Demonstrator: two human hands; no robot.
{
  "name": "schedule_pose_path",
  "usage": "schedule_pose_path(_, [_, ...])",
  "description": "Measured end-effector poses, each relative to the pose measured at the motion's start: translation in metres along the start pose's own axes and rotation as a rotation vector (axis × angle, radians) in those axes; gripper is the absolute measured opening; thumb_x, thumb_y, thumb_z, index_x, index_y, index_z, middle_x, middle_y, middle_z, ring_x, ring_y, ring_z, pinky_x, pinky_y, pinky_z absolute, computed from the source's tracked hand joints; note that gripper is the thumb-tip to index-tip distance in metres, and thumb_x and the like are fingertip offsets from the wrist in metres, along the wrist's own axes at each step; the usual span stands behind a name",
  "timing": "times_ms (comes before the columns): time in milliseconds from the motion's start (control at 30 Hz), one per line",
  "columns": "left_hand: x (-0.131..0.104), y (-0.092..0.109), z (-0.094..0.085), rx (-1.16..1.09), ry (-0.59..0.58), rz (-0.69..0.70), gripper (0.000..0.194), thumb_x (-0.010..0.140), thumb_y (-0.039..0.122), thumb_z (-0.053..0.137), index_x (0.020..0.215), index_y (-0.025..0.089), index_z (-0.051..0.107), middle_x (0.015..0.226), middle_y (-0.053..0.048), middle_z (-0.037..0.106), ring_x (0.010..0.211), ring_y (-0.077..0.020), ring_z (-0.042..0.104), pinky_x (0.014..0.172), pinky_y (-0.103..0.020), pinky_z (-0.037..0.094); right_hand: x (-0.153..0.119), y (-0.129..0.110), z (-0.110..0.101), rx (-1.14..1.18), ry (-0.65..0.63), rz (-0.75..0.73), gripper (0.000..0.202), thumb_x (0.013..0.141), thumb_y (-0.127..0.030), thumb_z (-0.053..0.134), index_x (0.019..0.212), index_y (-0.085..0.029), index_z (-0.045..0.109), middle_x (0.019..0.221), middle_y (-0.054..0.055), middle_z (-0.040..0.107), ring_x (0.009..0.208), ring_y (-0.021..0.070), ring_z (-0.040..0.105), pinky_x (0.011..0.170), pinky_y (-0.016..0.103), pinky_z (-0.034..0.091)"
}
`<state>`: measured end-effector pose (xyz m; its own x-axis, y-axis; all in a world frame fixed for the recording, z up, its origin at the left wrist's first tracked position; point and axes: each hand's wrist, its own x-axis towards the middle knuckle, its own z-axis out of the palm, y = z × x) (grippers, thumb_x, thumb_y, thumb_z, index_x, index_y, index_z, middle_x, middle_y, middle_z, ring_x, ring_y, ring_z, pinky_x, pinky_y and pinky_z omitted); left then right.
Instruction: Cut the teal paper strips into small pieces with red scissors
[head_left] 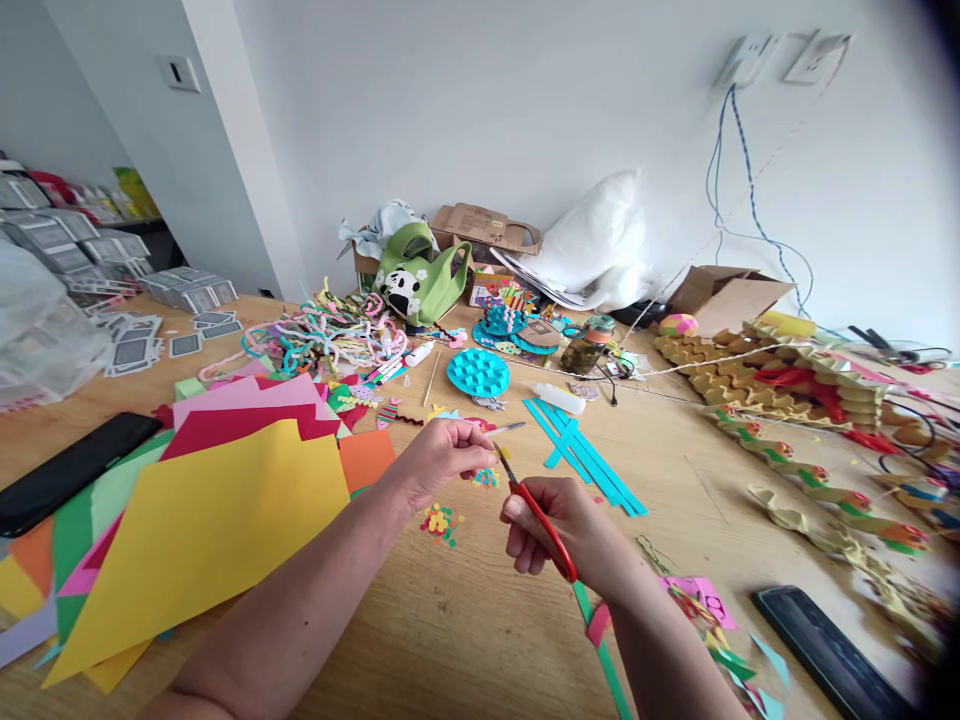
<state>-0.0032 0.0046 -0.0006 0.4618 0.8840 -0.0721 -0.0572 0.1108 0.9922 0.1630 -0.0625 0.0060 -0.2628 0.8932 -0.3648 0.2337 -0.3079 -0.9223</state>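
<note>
My right hand (547, 525) grips a pair of scissors (544, 525) with red handles, the blades pointing up and left toward my left hand. My left hand (454, 452) is closed in a pinch; what sits between its fingertips is too small to make out. A thin pale pointed piece (508, 429) shows just beyond those fingertips, and a bit of yellow lies near the blade tip. Below the hands is a small pile of colored paper dots (441, 523). More blue and yellow dots (486, 478) lie between the hands. A green paper strip (611, 670) lies under my right forearm.
Stacked colored paper (217, 510) and a black phone (75, 465) lie left. Blue strips (592, 460), a white bottle (559, 399) and a blue dotted disc (478, 373) lie ahead. Egg cartons (750, 375), paper scraps (701, 600) and another phone (829, 650) are right.
</note>
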Motion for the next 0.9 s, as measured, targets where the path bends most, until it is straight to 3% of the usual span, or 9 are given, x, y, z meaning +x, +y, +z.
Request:
schedule_pose_path(500, [0.0008,-0.0012,0.0007,-0.017,-0.015,0.023,0.016,0.064,0.028,0.066,0.066,0.012,0.062,0.058,0.003,0.050,0.053,-0.0066,0.041,0.052,-0.022,0.031,0.0003,-0.0006,0.0010,-0.006,0.009,0.009,0.050,0.066,-0.064,0.065,0.069,-0.015,0.052,0.054,0.002,0.063,0.044,0.0137,0.062,0.042,0.023,0.047])
schedule_pose_path(900, [0.0022,-0.0055,-0.0019,0.031,-0.057,0.001,0.017,0.063,0.029,0.068,0.069,0.013,0.063,0.060,0.001,0.055,0.055,-0.0083,0.045,0.053,-0.023,0.033,-0.0014,-0.0010,-0.0021,-0.045,-0.011,-0.025,0.048,0.068,-0.062,0.066,0.066,-0.016,0.052,0.056,0.002,0.064,0.045,0.0128,0.061,0.043,0.022,0.048])
